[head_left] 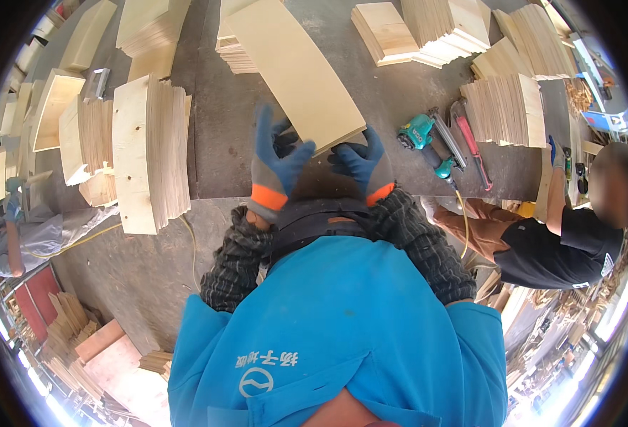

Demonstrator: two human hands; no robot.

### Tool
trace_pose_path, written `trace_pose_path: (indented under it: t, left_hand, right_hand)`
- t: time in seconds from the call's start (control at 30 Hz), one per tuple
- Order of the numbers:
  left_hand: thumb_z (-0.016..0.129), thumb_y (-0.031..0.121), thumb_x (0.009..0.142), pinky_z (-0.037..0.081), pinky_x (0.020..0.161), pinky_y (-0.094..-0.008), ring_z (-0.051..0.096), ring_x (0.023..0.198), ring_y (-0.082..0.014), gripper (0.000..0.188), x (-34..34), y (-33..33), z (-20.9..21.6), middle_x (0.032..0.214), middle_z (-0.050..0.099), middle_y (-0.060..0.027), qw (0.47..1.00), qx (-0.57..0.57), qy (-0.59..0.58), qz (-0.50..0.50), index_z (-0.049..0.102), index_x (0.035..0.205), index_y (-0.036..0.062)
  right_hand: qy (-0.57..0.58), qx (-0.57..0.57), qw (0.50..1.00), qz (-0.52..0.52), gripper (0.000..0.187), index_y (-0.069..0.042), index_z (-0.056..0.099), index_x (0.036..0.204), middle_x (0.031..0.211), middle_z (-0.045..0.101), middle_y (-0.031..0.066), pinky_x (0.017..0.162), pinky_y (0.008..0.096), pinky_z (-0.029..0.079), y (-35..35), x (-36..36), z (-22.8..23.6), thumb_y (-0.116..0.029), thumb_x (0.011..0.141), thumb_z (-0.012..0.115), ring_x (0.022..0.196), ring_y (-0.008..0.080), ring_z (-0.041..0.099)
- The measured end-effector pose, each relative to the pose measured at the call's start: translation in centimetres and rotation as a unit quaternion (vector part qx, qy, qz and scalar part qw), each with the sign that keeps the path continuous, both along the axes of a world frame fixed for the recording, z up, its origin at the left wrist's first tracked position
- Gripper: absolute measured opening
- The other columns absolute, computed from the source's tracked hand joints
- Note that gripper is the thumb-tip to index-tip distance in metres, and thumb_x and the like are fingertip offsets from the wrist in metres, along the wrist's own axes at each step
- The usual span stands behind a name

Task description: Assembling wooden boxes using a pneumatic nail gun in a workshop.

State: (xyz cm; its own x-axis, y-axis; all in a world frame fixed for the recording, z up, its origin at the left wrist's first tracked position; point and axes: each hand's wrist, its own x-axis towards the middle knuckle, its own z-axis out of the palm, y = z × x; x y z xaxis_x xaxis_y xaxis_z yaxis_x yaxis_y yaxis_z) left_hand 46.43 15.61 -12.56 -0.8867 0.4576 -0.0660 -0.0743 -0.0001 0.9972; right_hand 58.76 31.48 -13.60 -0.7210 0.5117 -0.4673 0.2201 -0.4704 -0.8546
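Observation:
A long pale wooden panel (296, 71) slants across the bench, its far end over a stack of panels (236, 58). A second thin edge shows under its near end, so more than one panel may lie there. My right hand (364, 162), in a blue and grey glove with an orange cuff, holds the near right corner, thumb along the side and fingers below the end. My left hand (280, 160), gloved alike, is beside the near left corner with its fingers apart; they are partly smeared by motion. Whether its thumb touches the panel I cannot tell.
A teal nail gun (428, 142) with a yellow hose and a red-handled tool (471, 142) lie to the right. Panel stacks stand at left (150, 153) and right (505, 110). One person (556, 238) works at right, another (36, 238) at left.

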Motion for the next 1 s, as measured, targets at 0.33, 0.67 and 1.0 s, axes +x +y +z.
trace_pose_path:
  t: [0.33,0.67,1.0]
  left_hand:
    - [0.086,0.012,0.092,0.06,0.098,-0.0345,0.076,0.114,-0.0254,0.051,1.2,-0.8,-1.3,0.133,0.076,-0.0137,0.956,-0.149,0.234,-0.091,0.071,0.14,0.0051]
    - [0.085,0.007,0.093,0.061,0.093,-0.031,0.076,0.105,-0.0176,0.044,1.5,-0.7,-0.6,0.126,0.079,-0.0132,0.975,-0.125,0.165,-0.081,0.074,0.136,0.0047]
    - [0.086,0.013,0.092,0.063,0.08,-0.0337,0.08,0.09,-0.0223,0.042,0.6,-0.9,-0.6,0.114,0.081,-0.0182,0.907,-0.175,0.37,-0.097,0.077,0.132,0.0047]
  right_hand:
    - [-0.038,0.485,0.868,0.099,0.057,-0.007,0.055,0.154,0.125,0.075,0.0198,0.086,0.0419,0.061,5.8,2.0,-0.2,-0.015,0.101,0.074,0.101,0.0313,0.078]
    - [0.067,0.698,0.663,0.262,0.042,-0.006,0.068,0.138,0.112,0.077,0.0214,0.081,0.0452,0.062,9.1,-0.2,3.0,-0.012,0.097,0.077,0.097,0.0373,0.077]
    - [0.11,0.756,0.544,0.348,0.04,-0.007,0.068,0.137,0.114,0.078,0.0138,0.077,0.0435,0.062,11.2,-0.8,3.4,-0.014,0.097,0.069,0.094,0.0319,0.077]
